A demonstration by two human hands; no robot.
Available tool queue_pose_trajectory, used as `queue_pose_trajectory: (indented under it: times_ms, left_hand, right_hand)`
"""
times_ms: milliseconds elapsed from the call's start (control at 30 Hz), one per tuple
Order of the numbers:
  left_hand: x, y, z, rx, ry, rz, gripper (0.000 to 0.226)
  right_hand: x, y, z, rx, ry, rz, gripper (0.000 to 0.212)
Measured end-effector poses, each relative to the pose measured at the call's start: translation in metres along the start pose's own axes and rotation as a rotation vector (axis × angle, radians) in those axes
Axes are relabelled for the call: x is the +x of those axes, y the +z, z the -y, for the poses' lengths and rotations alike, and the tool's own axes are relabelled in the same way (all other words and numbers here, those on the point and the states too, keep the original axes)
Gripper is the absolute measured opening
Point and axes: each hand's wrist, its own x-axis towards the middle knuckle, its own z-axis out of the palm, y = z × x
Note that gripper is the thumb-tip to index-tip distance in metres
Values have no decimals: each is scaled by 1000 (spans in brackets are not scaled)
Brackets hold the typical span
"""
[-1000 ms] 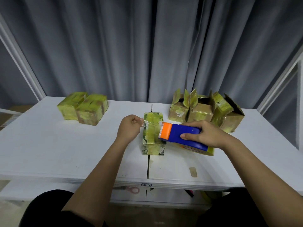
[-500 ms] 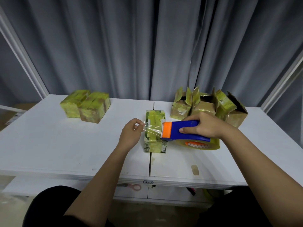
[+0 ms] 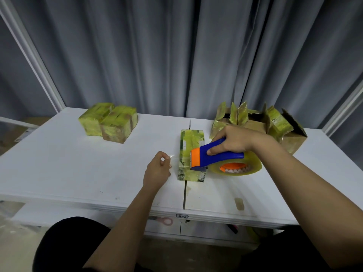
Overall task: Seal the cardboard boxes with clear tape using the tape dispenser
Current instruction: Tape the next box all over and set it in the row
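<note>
White table [image 3: 59,169], centre: 1 taped cardboard box [image 3: 191,154] straddling the tabletop seam. Right hand [image 3: 233,142] grips blue-and-orange tape dispenser [image 3: 214,157], its orange end on the box top, clear roll [image 3: 235,167] just beside the box. Left hand [image 3: 157,171] pinches the clear tape end [image 3: 173,157] left of the box. Rear left: 2 sealed boxes [image 3: 109,124], touching. Rear right: open-flapped boxes [image 3: 261,122].

A closed cardboard box [image 3: 191,154], wrapped in yellowish-green tape, is seen lying lengthwise at the table's middle seam. A blue tape dispenser [image 3: 215,155] with an orange blade end is held against its right side, tilted; the clear tape roll [image 3: 235,168] (orange core) rests just right of the box. A strip of clear tape [image 3: 173,159] is stretched leftward off the box.
</note>
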Motion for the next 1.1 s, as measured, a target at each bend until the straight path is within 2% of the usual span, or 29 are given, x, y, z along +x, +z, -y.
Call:
queue_pose_trajectory:
  times_ms: [133, 333, 433, 800, 967, 1100]
  left_hand:
    - [-2, -3, 4, 106, 71, -72, 16]
    - [-1, -1, 4, -121, 56, -85, 16]
    - [1, 4, 3, -155, 35, -79, 15]
    - [16, 10, 16, 79, -20, -48, 17]
    - [21, 19, 22, -1, -131, -2, 17]
    - [22, 23, 27, -193, -218, 58, 17]
  right_hand:
    - [0, -1, 0, 43, -6, 18, 41]
    - [2, 4, -5, 35, 9, 20, 40]
    - [5, 4, -5, 25, 17, 20, 39]
    - [25, 4, -4, -33, 44, 65, 43]
    - [33, 6, -3, -42, 58, 59, 43]
    - [35, 7, -7, -10, 72, 73, 43]
